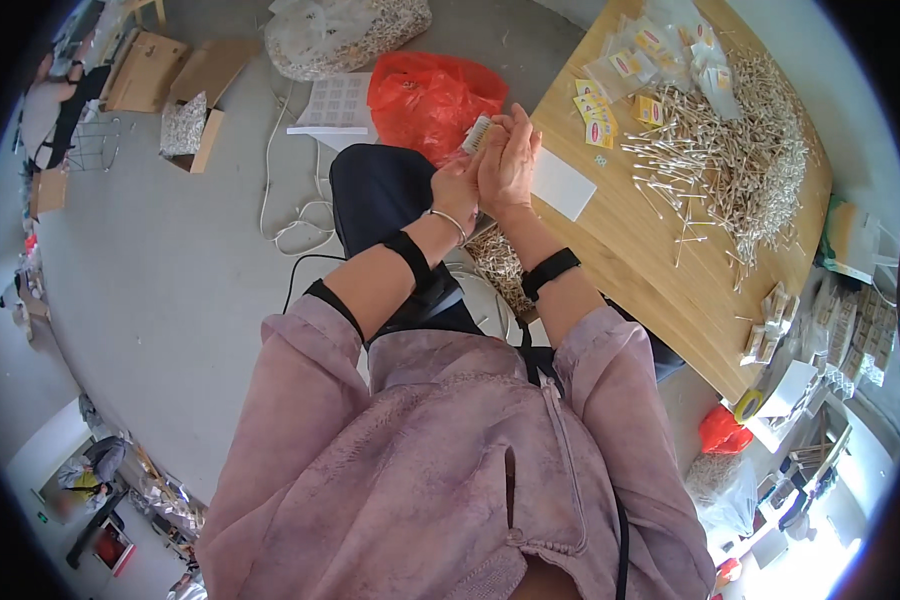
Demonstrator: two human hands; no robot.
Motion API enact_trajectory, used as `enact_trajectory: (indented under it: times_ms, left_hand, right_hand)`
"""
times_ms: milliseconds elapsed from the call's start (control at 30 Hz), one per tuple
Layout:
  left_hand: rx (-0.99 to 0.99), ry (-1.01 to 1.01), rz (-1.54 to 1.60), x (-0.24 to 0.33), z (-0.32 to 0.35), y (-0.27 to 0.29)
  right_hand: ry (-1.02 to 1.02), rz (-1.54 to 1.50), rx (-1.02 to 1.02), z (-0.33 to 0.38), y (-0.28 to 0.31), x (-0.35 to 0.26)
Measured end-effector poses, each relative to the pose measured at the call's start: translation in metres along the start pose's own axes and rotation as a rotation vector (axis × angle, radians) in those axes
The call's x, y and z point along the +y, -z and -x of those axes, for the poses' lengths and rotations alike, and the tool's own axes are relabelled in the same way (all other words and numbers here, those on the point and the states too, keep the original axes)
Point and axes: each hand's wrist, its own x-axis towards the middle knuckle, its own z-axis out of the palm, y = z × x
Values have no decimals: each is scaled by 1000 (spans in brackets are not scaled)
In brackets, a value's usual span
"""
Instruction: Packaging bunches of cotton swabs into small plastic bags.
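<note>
Above my knee, my left hand (456,188) and my right hand (508,165) are pressed together. Between their fingers is a small packet (477,134) with a white striped label. Its lower part is hidden by the hands, so what is inside cannot be made out. My left fingers close on the packet from the left. The right fingers lie close together along its other side. Just beyond the hands sits a red plastic bag (425,95). A wooden table (610,235) to the right bears a large heap of cotton swabs (760,150).
Clear bags (635,62) and yellow-white cards (595,112) lie on the table beside a white sheet (564,184). A box of swabs (500,262) sits below my wrists. White cable (305,225), cardboard boxes (145,72) and a large swab-filled bag (340,30) occupy the floor.
</note>
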Motion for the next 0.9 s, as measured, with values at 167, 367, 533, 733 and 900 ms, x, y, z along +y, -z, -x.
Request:
enact_trajectory:
  times_ms: [167,367,533,733,900]
  left_hand:
    - [-2,20,-154,0,-2,3]
    - [-178,3,-321,12,-28,22]
    - [-251,-170,-179,38,-37,11]
    - [-264,-197,-382,34,-36,12]
    - [-365,-266,-689,41,-40,13]
  right_hand:
    - [-2,70,19,2,-2,0]
    - [-14,54,-16,1,-1,1]
    - [-62,56,-21,1,0,4]
    - [-54,55,-8,2,-1,0]
    - [-45,81,-11,2,-2,1]
